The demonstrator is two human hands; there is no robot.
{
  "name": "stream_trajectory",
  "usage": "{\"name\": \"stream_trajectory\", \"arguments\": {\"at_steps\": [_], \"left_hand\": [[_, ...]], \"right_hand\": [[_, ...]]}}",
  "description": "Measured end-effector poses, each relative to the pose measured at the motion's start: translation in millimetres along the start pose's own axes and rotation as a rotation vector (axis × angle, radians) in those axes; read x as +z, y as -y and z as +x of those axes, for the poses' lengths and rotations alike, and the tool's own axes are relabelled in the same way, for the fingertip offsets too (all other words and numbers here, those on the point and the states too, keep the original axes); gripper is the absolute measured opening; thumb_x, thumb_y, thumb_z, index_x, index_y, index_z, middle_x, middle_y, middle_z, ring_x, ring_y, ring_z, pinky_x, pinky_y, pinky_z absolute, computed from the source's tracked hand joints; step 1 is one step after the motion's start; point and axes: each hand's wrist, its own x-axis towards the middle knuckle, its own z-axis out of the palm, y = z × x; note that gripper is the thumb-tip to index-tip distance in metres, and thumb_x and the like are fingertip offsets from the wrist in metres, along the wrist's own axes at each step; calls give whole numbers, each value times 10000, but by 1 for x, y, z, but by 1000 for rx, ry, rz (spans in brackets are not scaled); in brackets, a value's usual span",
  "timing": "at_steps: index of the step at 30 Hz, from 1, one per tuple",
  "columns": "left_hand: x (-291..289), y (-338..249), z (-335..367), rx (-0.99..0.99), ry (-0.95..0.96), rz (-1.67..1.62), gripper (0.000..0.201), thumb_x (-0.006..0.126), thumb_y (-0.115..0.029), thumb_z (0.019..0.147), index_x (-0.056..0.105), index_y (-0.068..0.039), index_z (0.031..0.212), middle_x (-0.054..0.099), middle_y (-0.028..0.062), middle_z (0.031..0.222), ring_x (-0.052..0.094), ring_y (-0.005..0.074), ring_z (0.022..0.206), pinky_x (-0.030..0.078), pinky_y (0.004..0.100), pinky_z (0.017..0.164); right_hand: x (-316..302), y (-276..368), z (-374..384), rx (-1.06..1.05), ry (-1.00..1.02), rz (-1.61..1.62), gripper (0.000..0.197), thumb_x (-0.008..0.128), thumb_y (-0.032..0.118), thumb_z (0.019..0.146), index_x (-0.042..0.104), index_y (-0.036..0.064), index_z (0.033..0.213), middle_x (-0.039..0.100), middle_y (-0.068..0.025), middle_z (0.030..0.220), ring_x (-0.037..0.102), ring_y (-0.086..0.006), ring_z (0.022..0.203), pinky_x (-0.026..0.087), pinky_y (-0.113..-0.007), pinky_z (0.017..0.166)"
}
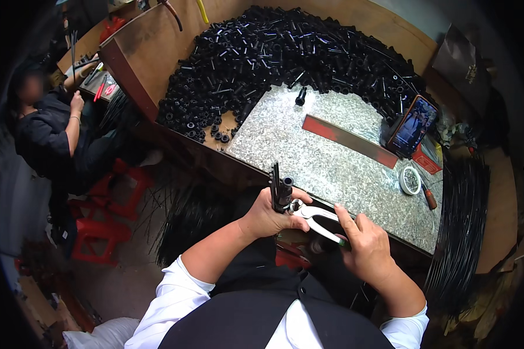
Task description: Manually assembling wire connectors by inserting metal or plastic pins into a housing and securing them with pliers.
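Far left: co-worker (43, 119) seated by a wooden partition (125, 87); red stools (102, 235) near.

Middle: heap of small black parts (285, 49) behind a speckled board (308, 134). Left hand (263, 216) wraps a black tubular part (285, 192), held roughly upright off the board's near edge, thumb toward the pincers. Part looks light and rigid, probably smooth enough to twist; best grip low on its body, clear of the top.

Just right: silver pincers (310, 212), head against the part; exact bite hidden. Likely stiff, heavier than the part; best held far back on the 2 handles. Right hand (368, 247) closes around the handles, index finger extended.

Right: flat metal bar (349, 141), propped phone (413, 125), white bowl (410, 181), screwdriver (429, 198), black rods (460, 221).
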Motion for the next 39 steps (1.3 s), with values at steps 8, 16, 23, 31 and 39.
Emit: {"name": "stream_trajectory", "arguments": {"at_steps": [8, 16, 23, 31, 39], "left_hand": [[-11, 4, 3, -72, 117, -107, 559, 879, -320, 613, 647, -19, 1024, 617, -12, 883, 516, 52, 753, 419, 199, 662], [-7, 1, 3, -108, 187, -53, 404, 843, -234, 675, 655, -19, 961, 621, -8, 819, 548, 63, 724, 436, 213, 644], [-4, -6, 4, -106, 89, 116, 205, 755, -158, 738, 676, -37, 884, 617, -11, 765, 532, 51, 685, 426, 210, 615], [3, -5, 4, -74, -21, 20, 411, 755, -102, 726, 612, -16, 1102, 562, -46, 762, 493, 26, 678, 401, 192, 629], [-10, -6, 7, 7, -319, -280, 267, 674, -241, 876, 477, -69, 821, 392, -11, 532, 370, 76, 409, 337, 237, 404]], "right_hand": [[-13, -2, 2, -122, -96, -88, 702, 726, 61, 671, 493, 95, 1332, 469, -90, 747, 502, -246, 594, 427, -365, 542], [-19, 1, -15, -105, 3, -174, 642, 674, 52, 713, 517, 136, 1330, 433, -73, 718, 489, -211, 570, 408, -322, 489], [-9, 13, -13, -116, -15, -301, 598, 610, 60, 755, 508, 111, 1341, 425, -80, 712, 486, -197, 565, 413, -314, 487], [-5, 8, -12, 17, 31, -93, 653, 681, 144, 753, 467, 139, 1370, 462, -93, 747, 532, -234, 586, 447, -350, 509], [14, -63, -4, 278, 49, -72, 608, 603, 445, 848, 421, 192, 1371, 550, -192, 879, 607, -380, 727, 489, -462, 605]]}}
